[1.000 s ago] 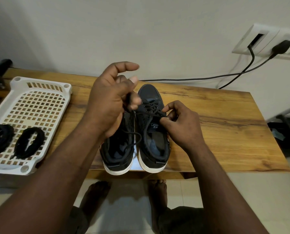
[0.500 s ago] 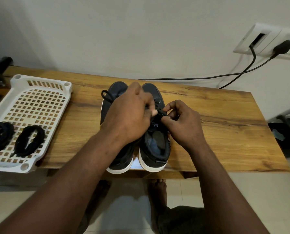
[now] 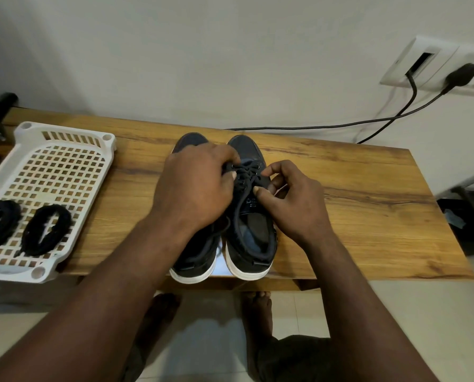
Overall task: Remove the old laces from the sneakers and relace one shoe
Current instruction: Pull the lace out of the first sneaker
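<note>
Two dark sneakers with white soles stand side by side on the wooden table (image 3: 368,205), toes toward the wall. The right sneaker (image 3: 253,238) has a dark lace (image 3: 244,175) crossing its upper eyelets, and a loose strand trails down past its opening. My left hand (image 3: 194,188) lies over the left sneaker (image 3: 194,260), fingers curled at the lace on the right shoe's left eyelet row. My right hand (image 3: 288,197) pinches the lace at the right eyelet row between thumb and forefinger.
A white perforated plastic tray (image 3: 56,172) sits at the table's left end and holds two bundled black laces (image 3: 47,230). Black cables run from a wall socket (image 3: 434,67) down behind the table. My bare feet show below the table's front edge.
My left hand has come down from a raised pull and now sits low against the right shoe's eyelets. The right hand stayed at the lace.
</note>
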The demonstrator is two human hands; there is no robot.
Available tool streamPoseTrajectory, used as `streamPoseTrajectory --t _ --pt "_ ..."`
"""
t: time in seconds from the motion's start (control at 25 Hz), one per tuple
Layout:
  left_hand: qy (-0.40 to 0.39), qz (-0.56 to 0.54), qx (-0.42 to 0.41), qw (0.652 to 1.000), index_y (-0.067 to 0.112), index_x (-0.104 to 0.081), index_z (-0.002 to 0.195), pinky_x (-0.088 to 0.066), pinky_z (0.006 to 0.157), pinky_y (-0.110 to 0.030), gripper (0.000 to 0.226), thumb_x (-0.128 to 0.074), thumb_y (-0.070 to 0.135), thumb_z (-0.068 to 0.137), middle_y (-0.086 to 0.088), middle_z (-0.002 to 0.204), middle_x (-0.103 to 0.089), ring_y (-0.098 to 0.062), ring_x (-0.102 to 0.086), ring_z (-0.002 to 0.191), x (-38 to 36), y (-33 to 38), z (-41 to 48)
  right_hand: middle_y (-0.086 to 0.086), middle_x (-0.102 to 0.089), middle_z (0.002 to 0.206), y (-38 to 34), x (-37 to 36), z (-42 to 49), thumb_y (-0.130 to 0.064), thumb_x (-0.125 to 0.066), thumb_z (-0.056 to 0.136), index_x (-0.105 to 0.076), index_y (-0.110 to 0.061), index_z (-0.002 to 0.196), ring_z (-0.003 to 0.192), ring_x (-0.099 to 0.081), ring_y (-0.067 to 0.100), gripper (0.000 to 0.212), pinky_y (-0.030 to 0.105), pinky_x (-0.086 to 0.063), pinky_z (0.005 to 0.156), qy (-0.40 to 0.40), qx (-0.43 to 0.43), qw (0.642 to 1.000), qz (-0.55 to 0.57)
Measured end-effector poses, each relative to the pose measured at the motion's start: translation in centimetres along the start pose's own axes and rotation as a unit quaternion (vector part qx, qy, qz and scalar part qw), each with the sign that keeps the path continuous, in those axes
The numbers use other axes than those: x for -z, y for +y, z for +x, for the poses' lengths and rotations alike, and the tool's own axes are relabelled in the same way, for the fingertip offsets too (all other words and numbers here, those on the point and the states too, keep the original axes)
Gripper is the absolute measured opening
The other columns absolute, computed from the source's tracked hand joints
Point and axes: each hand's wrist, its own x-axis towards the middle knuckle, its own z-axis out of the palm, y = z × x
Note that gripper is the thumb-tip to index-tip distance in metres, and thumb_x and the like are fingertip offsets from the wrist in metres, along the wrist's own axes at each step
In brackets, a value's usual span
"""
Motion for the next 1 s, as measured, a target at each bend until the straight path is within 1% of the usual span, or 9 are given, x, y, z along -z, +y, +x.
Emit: streamPoseTrajectory --t 0.08,0.16,0.36,0.6,0.68,0.72,0.84,0.92,1.0 --pt "-0.011 0.091 0.018 0.996 0.037 -0.068 0.120 -0.041 0.101 -0.046 0.026 -0.064 0.044 0.095 0.010 0.127 -0.066 -0.026 -0.051 0.123 0.0 1.0 -0.4 -0.009 -0.065 0.085 0.0 -0.1 0.0 -0.026 -0.079 0.088 -0.066 -0.036 0.119 0.071 -0.063 0.006 0.035 0.034 -0.058 0.067 0.004 0.032 0.999 -0.022" --pt "0.009 0.098 0.038 0.994 0.039 -0.069 0.116 -0.039 0.099 -0.047 0.030 -0.065 0.055 0.091 0.010 0.131 -0.058 -0.027 -0.043 0.127 0.1 1.3 -0.7 -0.011 -0.061 0.092 0.1 -0.3 0.2 -0.020 -0.077 0.087 -0.069 -0.038 0.122 0.074 -0.061 0.007 0.040 0.037 -0.057 0.070 0.004 0.073 0.997 -0.033" --pt "-0.043 0.097 0.042 0.993 0.037 -0.070 0.093 -0.030 0.089 -0.041 0.043 -0.063 0.078 0.082 0.013 0.104 -0.050 -0.021 -0.037 0.121 -0.5 2.0 -1.0 -0.008 -0.061 0.099 0.5 -0.8 0.2 -0.021 -0.080 0.086 -0.074 -0.033 0.116 0.079 -0.060 0.012 0.033 0.041 -0.057 0.070 0.013 0.091 0.992 -0.082" --pt "0.018 0.040 0.035 0.998 0.037 -0.064 0.099 -0.031 0.091 -0.042 0.023 -0.071 0.056 0.087 0.017 0.085 -0.058 -0.018 -0.043 0.114 -0.6 1.7 -1.1 -0.011 -0.062 0.096 -0.2 -1.7 -0.1 -0.031 -0.077 0.090 -0.070 -0.031 0.095 0.075 -0.059 0.010 0.008 0.033 -0.051 0.064 0.100 0.096 0.985 -0.106" --pt "0.028 0.001 0.045 0.999 0.037 -0.062 0.103 -0.033 0.097 -0.045 0.020 -0.072 0.046 0.088 0.016 0.077 -0.063 -0.018 -0.048 0.114 -0.7 1.2 -1.1 -0.010 -0.066 0.091 -0.4 -1.7 0.2 -0.026 -0.071 0.094 -0.064 -0.027 0.088 0.077 -0.064 0.013 0.009 0.034 -0.052 0.065 0.141 0.014 0.990 -0.007" --pt "0.028 -0.016 0.049 0.998 0.037 -0.063 0.104 -0.034 0.098 -0.046 0.020 -0.073 0.043 0.088 0.016 0.075 -0.065 -0.017 -0.051 0.113 -0.8 0.9 -1.1 -0.007 -0.068 0.089 -0.6 -1.5 0.4 -0.021 -0.067 0.096 -0.061 -0.024 0.086 0.075 -0.067 0.015 0.012 0.035 -0.054 0.063 0.157 -0.065 0.980 0.104" --pt "0.024 -0.041 0.054 0.997 0.037 -0.063 0.106 -0.037 0.101 -0.049 0.019 -0.072 0.040 0.089 0.018 0.072 -0.067 -0.016 -0.056 0.109 -1.0 0.5 -1.0 0.001 -0.071 0.085 -1.5 -0.6 0.6 -0.004 -0.053 0.100 -0.059 -0.014 0.094 0.067 -0.066 0.012 0.014 0.027 -0.051 0.056 0.144 -0.250 0.873 0.393" --pt "0.023 -0.039 0.053 0.998 0.037 -0.064 0.107 -0.037 0.103 -0.051 0.018 -0.070 0.038 0.090 0.018 0.073 -0.066 -0.017 -0.056 0.109 -1.2 0.5 -1.0 0.002 -0.071 0.083 -1.6 -0.3 0.5 0.002 -0.047 0.098 -0.058 -0.012 0.098 0.063 -0.062 0.009 0.018 0.025 -0.049 0.058 0.133 -0.257 0.855 0.431" --pt "0.028 -0.039 0.048 0.998 0.037 -0.065 0.106 -0.037 0.103 -0.050 0.016 -0.069 0.034 0.091 0.018 0.074 -0.066 -0.017 -0.056 0.108 -1.4 0.4 -0.9 -0.001 -0.066 0.074 -1.5 -0.1 0.5 0.003 -0.042 0.096 -0.060 -0.014 0.098 0.060 -0.054 0.008 0.025 0.027 -0.046 0.058 0.124 -0.215 0.876 0.415"
